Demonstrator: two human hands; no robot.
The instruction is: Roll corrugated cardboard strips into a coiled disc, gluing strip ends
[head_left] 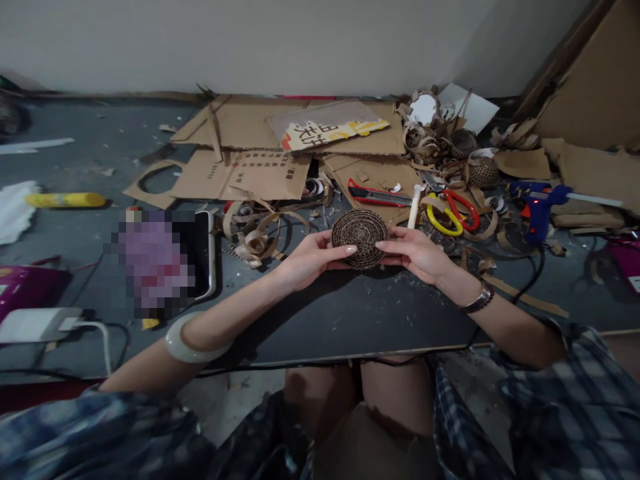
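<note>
Between my two hands is a round, flat coil of corrugated cardboard [360, 235], its spiral face turned up toward me. My left hand [317, 257] grips its left edge, thumb on top and fingers underneath. On the opposite edge my right hand [413, 253] holds it the same way, with the thumb resting on the face. Both thumb tips lie near the lower middle of the coil. Just beyond my right hand are a white stick [414, 207], scissors [453, 213] with yellow and red handles, and a red box cutter [377, 193].
A blue glue gun [540, 207] with a glue stick lies at right, its cord running to the table's front edge. Cardboard sheets [240, 173] and curled strips [255, 237] cover the back. At left are a phone [204, 257], a yellow tube [65, 200] and a white charger [40, 325].
</note>
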